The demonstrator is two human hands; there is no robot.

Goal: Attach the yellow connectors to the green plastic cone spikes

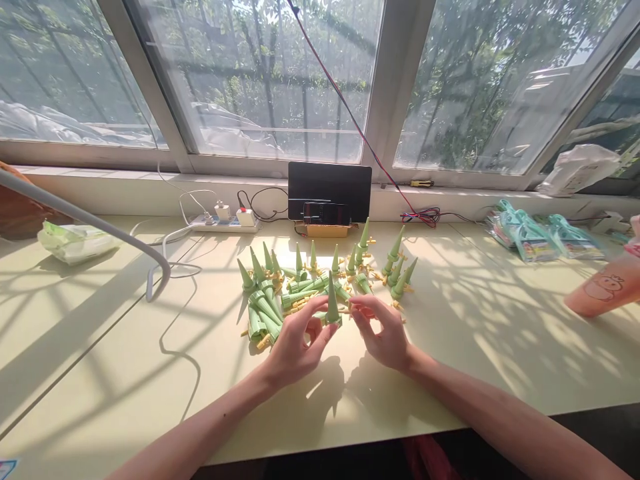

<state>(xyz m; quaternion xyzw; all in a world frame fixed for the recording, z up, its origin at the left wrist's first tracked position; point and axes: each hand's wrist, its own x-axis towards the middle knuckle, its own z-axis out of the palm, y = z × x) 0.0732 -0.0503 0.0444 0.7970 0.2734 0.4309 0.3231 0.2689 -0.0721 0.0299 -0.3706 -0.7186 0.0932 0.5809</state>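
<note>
My left hand [300,340] is closed around the base of a green plant watering spike [332,300], which points upward just above the table. Beside it, the fingers of my right hand [383,333] pinch together at a small yellow valve [349,307] on the spike's right side; the fingertips partly hide it. Just beyond my hands, several more green spikes with yellow valves stand upright. Others lie on their sides in a pile [265,310] near my left hand.
A black tablet [330,187] and a phone [327,214] stand by the windowsill. To their left lies a power strip [227,225] with cables. A grey curved arm [100,217] reaches in from the left. At right are teal packaged items [535,233] and a pink cup [603,287].
</note>
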